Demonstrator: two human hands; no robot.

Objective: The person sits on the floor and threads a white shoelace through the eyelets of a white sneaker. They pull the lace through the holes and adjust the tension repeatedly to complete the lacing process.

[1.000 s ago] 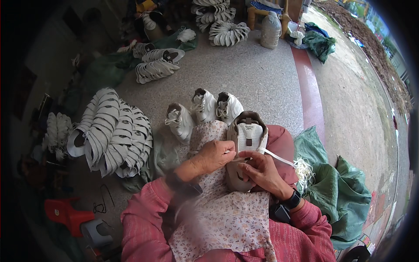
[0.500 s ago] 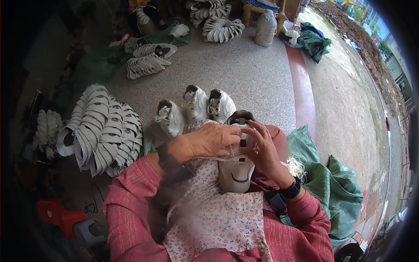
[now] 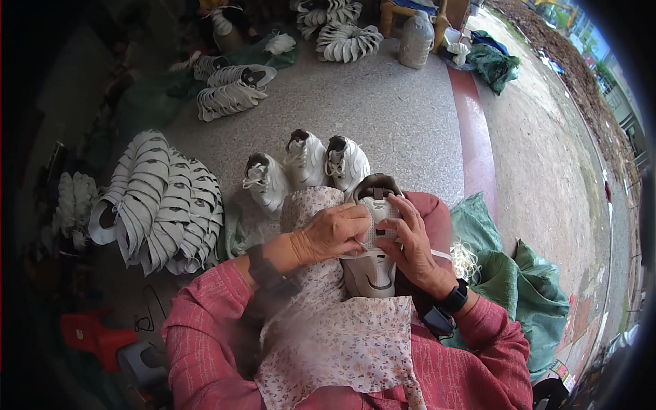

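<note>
Both hands are gripping the white shoe [image 3: 372, 253] on the lap: left hand [image 3: 333, 232] pinching its lace, right hand [image 3: 415, 240] clasping the upper. Three laced shoes [image 3: 307, 167] are standing at twelve o'clock; unlaced uppers [image 3: 160, 201] are waiting at ten.

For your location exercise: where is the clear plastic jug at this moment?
In the head view, the clear plastic jug stands on the floor at the top, right of centre, beside a fan of white shoe uppers and before a wooden stool.
</note>
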